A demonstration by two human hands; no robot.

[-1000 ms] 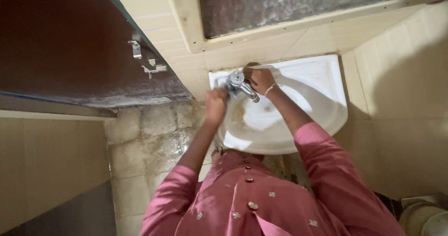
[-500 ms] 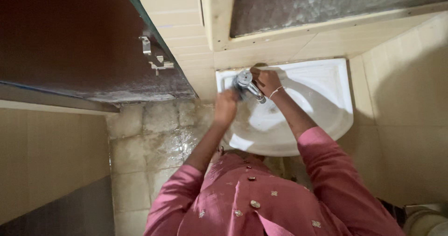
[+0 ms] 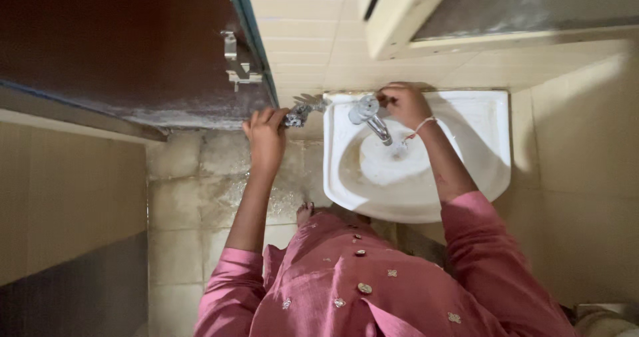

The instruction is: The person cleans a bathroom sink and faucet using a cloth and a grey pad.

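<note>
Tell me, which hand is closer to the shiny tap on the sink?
Right. The right hand rests right beside the tap. The left hand is off past the sink's edge, at a wall valve.

A person in a pink top is leaning over a white washbasin [image 3: 486,157]. The right hand [image 3: 403,104] is gripping the chrome tap [image 3: 369,116]; the left hand [image 3: 266,137] is grasping a small wall valve [image 3: 296,116] beside the basin.
</note>
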